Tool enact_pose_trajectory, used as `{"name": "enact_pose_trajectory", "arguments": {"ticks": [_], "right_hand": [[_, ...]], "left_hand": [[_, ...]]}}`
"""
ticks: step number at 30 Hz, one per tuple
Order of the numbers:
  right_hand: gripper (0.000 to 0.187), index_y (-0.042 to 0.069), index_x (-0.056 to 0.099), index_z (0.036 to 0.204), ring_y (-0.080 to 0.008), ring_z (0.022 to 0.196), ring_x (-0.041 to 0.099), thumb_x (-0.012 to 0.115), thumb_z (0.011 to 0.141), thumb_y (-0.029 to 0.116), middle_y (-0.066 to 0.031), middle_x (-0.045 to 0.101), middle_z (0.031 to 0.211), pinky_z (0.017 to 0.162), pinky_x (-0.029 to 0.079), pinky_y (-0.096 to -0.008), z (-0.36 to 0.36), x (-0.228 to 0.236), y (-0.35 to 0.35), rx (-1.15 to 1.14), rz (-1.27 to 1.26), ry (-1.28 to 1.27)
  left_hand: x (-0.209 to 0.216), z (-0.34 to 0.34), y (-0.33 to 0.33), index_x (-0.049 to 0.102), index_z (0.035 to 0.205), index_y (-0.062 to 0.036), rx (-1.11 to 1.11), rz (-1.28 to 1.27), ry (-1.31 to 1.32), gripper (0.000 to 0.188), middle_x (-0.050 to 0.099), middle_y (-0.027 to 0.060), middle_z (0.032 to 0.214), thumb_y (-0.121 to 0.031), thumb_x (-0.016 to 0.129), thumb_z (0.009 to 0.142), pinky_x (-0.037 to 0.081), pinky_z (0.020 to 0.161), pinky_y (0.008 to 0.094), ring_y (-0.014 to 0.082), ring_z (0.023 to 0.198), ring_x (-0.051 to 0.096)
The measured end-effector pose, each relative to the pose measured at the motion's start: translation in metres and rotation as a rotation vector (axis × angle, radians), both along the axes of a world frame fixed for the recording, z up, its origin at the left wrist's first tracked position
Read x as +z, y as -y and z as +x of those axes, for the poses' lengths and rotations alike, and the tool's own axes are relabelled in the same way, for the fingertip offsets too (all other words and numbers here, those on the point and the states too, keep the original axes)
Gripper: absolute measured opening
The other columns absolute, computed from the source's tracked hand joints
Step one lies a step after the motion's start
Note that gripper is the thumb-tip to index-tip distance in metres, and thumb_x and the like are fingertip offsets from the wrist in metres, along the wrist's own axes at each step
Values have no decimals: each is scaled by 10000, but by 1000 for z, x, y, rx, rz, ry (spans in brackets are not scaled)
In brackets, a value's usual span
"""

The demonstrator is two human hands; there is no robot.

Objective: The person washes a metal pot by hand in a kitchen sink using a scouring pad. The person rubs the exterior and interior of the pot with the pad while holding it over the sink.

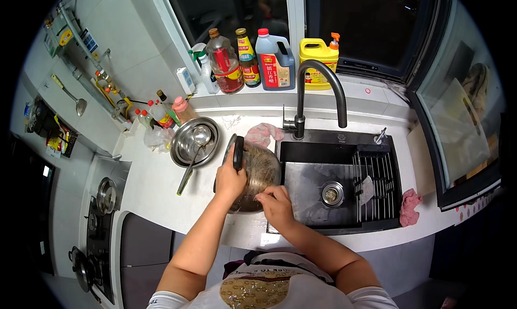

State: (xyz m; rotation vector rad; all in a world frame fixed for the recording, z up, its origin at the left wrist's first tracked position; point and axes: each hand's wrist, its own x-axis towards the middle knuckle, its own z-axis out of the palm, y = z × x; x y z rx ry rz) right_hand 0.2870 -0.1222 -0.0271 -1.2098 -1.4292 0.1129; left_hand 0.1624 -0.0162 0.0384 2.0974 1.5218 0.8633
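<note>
A round, shiny metal pot (262, 168) with brownish streaks rests at the counter's edge, left of the sink. Its black handle (238, 154) stands up on the left side. My left hand (230, 181) is closed around the lower end of this handle. At the pot's lower right edge is my right hand (277, 205), its fingers bent and pressed together against the metal. Whatever those fingers may hold is hidden. Left of the pot a steel bowl (182, 132) holds a ladle (187, 178), whose green-tipped handle hangs over the rim.
The black sink (304, 174) has a tall black faucet (344, 107) and a drying rack (383, 188). Pink cloths lie behind the pot (264, 133) and right of the sink (410, 206). Several bottles and jugs (276, 66) line the windowsill. A stove (97, 244) stands far left.
</note>
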Motion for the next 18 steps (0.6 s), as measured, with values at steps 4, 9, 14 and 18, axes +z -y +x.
{"name": "enact_pose_trajectory", "arguments": {"ticks": [4, 9, 14, 18], "right_hand": [[50, 57, 695, 830, -272, 797, 576, 664, 806, 87, -118, 588, 853, 719, 474, -340, 28, 8, -41, -216, -159, -264], [79, 66, 685, 815, -302, 823, 555, 652, 763, 16, -118, 567, 809, 726, 466, -384, -7, 5, -14, -31, -42, -144], [67, 39, 694, 814, -305, 765, 571, 653, 804, 91, -135, 580, 794, 677, 458, -386, 29, 5, -62, -240, -152, -296], [88, 81, 697, 796, -294, 806, 567, 636, 779, 20, -107, 590, 828, 706, 469, -387, -7, 5, -25, -36, 22, -74]], "left_hand": [[7, 13, -18, 410, 1397, -127, 10, -43, -41, 573, 643, 284, 838, -159, 583, 852, 491, 721, 494, 456, 822, 624], [6, 12, -25, 420, 1386, -112, 9, -44, -45, 562, 645, 282, 846, -159, 580, 850, 485, 743, 502, 455, 841, 623], [1, 18, -28, 406, 1405, -125, 5, -67, -77, 596, 645, 286, 848, -164, 588, 839, 488, 768, 500, 457, 845, 624], [3, 13, -25, 395, 1411, -125, 19, -60, -65, 624, 647, 283, 857, -134, 598, 822, 491, 762, 495, 448, 846, 627]]}}
